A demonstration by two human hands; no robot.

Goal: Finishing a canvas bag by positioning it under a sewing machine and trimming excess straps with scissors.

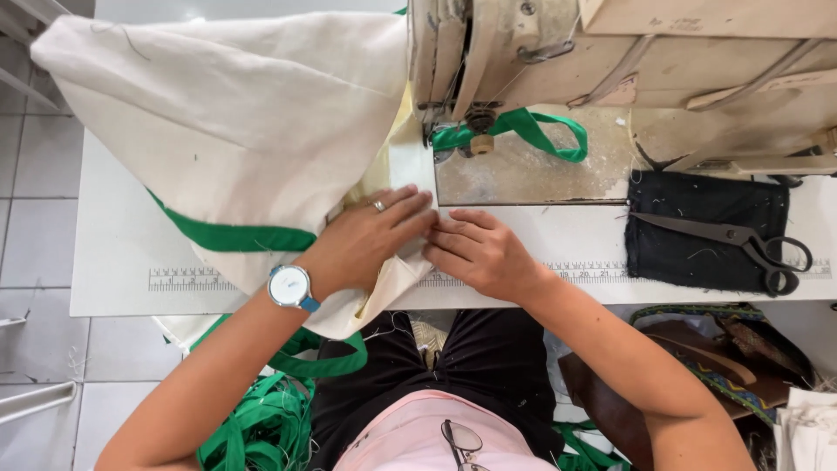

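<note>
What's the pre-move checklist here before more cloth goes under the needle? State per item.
1. Left hand flat on the cream fabric: ok.
2. Right hand pinching the fabric edge beside the left fingers: ok.
3. Fingertips short of the presser foot: ok, a gap shows.
4. Green strap under the foot, loop lying free on the machine bed: ok.
5. Scissors parked on the dark cloth pad, away from both hands: ok.
6. Needle up or down: cannot tell, machine head hides it.
</note>
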